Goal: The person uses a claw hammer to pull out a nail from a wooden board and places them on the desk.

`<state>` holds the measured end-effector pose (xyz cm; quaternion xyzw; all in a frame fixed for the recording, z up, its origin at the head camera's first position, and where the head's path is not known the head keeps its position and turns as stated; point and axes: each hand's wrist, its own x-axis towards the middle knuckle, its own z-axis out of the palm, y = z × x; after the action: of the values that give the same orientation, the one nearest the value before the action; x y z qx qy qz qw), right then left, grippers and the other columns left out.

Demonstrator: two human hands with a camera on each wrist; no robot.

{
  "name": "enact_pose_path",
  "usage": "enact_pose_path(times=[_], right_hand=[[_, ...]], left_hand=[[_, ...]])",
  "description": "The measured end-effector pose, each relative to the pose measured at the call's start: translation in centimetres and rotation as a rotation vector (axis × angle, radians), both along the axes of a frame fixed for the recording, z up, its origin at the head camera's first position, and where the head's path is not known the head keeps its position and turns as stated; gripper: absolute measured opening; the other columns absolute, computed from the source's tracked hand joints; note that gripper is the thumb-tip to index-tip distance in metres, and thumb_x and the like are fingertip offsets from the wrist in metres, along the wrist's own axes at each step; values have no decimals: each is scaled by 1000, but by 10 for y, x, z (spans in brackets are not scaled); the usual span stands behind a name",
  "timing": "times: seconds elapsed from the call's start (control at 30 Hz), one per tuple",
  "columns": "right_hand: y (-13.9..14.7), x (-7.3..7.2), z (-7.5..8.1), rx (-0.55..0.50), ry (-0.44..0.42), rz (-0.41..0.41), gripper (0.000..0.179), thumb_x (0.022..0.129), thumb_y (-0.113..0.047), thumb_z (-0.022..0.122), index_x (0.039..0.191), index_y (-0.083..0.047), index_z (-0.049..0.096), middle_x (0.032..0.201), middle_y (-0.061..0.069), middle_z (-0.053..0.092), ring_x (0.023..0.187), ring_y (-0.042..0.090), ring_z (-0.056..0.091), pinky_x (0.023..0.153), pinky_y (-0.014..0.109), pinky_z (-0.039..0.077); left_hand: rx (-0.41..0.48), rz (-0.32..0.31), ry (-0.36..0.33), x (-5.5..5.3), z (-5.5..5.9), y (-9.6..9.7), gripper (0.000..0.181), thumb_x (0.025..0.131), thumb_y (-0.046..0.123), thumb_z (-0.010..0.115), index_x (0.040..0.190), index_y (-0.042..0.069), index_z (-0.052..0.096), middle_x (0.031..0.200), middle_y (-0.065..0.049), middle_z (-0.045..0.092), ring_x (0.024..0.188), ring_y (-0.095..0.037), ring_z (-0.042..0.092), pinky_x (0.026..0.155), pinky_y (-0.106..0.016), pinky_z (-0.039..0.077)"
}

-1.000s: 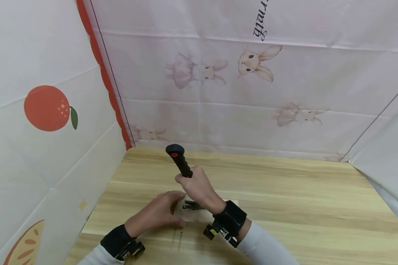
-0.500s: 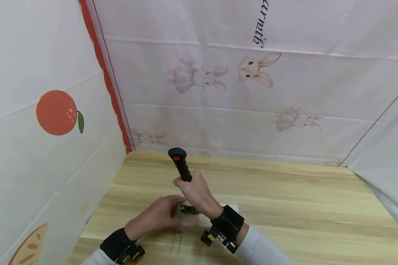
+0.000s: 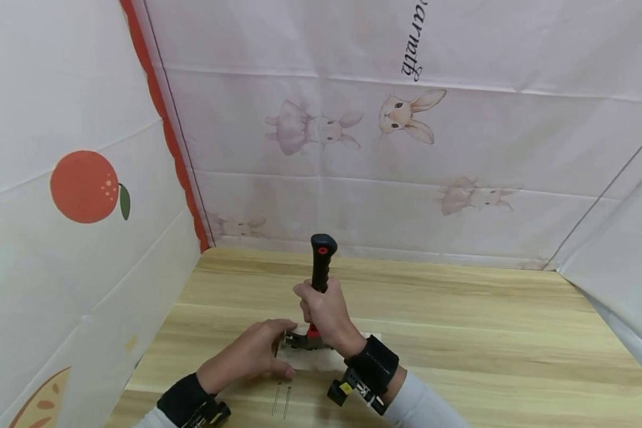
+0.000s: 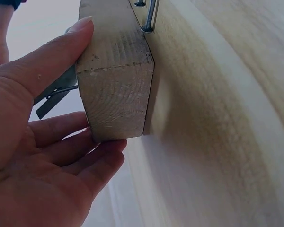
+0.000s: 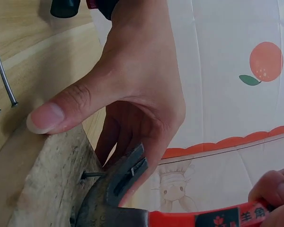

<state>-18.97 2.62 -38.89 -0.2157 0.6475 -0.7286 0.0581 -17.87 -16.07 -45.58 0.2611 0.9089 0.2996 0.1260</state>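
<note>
My right hand [image 3: 329,312] grips the black and red handle of a claw hammer [image 3: 321,261], which stands nearly upright in the head view. The hammer's head lies over a wooden block [image 4: 113,94], claw pointing left. A nail [image 5: 91,175] sticks out of the block's face right by the claw, seen in the right wrist view. At the block's left end my left hand [image 3: 251,351] holds it, thumb on the near side and fingers around the far side. The block's middle is partly hidden behind the right hand and hammer.
Two loose nails [image 3: 276,399] lie side by side on the wood-grain table [image 3: 460,333], just in front of the block. A printed cloth [image 3: 353,202] with rabbits hangs behind the table, and another with fruit stands at the left.
The hammer handle has swung from leaning left to nearly upright, and its head with red neck now shows. My right hand has shifted slightly right; the left hand still holds the block.
</note>
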Motion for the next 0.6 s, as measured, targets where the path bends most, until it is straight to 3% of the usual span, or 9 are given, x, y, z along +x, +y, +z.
enact_pose_path(times=[0.33,0.43,0.6], right_hand=[[15,-4,2,-321,21,-13,42,91,-4,49,55,-10,28,47,-4,23,38,14,19,38,32,14],[23,-7,0,-387,54,10,42,91,-1,45,55,-12,25,48,-3,21,38,13,18,37,33,12],[35,-10,-3,-456,32,37,43,92,-1,39,54,-13,25,49,-3,18,39,12,17,38,34,11]], left_hand=[[-18,20,44,3,0,0,86,61,51,83,129,8,54,131,-9,55,120,-25,48,97,-44,44],[-19,23,49,3,-2,0,86,61,52,83,129,8,54,130,-10,55,120,-25,49,97,-44,44],[-17,34,38,3,-2,1,89,59,52,83,131,8,54,133,-10,54,123,-26,47,99,-44,42]])
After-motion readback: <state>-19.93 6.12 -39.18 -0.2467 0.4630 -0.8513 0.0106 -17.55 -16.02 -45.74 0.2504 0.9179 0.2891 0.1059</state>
